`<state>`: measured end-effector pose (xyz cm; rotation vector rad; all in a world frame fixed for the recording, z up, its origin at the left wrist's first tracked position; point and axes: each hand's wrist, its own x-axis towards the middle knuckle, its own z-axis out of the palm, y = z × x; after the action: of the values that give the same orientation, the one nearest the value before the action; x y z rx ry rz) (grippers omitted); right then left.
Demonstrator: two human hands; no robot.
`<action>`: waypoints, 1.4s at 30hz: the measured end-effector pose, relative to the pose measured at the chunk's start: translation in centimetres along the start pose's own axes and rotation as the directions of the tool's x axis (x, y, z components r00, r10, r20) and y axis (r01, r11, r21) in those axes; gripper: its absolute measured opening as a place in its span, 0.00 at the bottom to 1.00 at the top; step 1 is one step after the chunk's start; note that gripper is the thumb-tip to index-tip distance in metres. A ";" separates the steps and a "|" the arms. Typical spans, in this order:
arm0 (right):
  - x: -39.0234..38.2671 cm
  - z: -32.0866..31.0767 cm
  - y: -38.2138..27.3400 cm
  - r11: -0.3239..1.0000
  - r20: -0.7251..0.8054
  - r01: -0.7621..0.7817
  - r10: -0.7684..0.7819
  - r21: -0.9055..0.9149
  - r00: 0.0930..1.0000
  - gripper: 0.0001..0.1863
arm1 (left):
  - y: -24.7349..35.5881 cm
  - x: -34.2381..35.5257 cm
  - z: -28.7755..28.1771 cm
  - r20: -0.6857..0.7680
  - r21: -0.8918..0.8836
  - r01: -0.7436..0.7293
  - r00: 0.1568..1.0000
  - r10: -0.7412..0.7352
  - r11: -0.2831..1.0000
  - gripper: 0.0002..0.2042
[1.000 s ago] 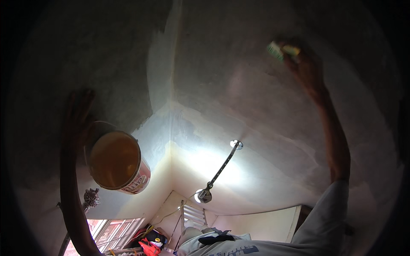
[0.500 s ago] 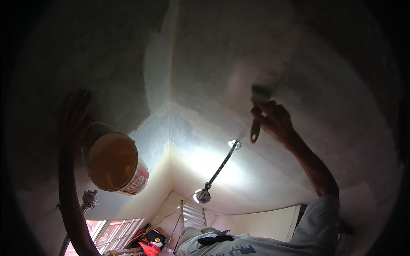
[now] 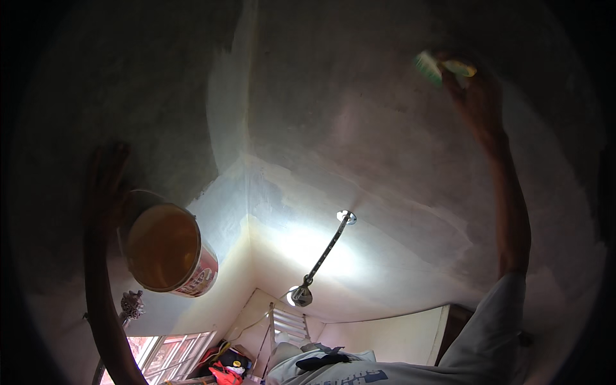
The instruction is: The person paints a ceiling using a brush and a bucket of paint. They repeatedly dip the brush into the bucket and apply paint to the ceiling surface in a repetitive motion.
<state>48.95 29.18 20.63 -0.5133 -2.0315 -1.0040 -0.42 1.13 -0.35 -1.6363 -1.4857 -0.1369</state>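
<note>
Pinching the brush [image 3: 428, 67] in the right hand [image 3: 480, 99], pictured well above and right of the lamp [image 3: 300, 295]; nearer it half a second ago. Splaying the left hand [image 3: 106, 186] beside the bucket [image 3: 204, 271], left of the lamp.

Room corner [image 3: 248, 215]: patchy grey and white surfaces [image 3: 308, 135], unevenly lit.
Lit lamp [image 3: 302, 295] on dark rod [image 3: 328, 249] with round mount [image 3: 341, 214]; barred window [image 3: 168, 356], lower left; ladder [image 3: 290, 325], lower centre.

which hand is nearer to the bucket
Left: the left hand is just beside the bucket, to its upper left; the right hand is well away to its upper right, holding a brush.
</note>
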 end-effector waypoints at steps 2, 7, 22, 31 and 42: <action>0.2 -0.6 -0.2 0.978 -0.062 0.149 -0.159 -0.149 0.985 0.11 | 0.0 0.0 -0.5 -0.012 0.005 -0.003 1.000 0.003 1.000 0.09; -5.1 0.3 -0.4 0.995 0.028 0.094 -0.094 -0.020 0.995 0.14 | 0.4 1.3 0.4 -0.076 -0.044 0.003 0.997 -0.006 0.999 0.08; -8.3 2.9 -5.8 0.969 0.239 0.137 -0.186 0.208 0.953 0.15 | 0.4 0.9 0.7 -0.037 -0.059 -0.001 0.999 -0.001 0.998 0.08; 4.9 -2.1 5.1 0.951 0.163 -0.301 0.286 0.073 0.944 0.09 | -0.1 1.2 -0.5 -0.096 0.070 -0.011 0.995 0.017 0.997 0.09; 8.4 -3.3 6.2 0.912 0.023 -0.034 0.027 0.409 0.999 0.11 | 0.9 1.4 1.0 -0.065 -0.005 -0.009 0.998 0.009 1.000 0.10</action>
<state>49.40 30.35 31.52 -0.3261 -2.1639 -0.5280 0.26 2.96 -0.54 -1.6275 -1.4298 -0.1872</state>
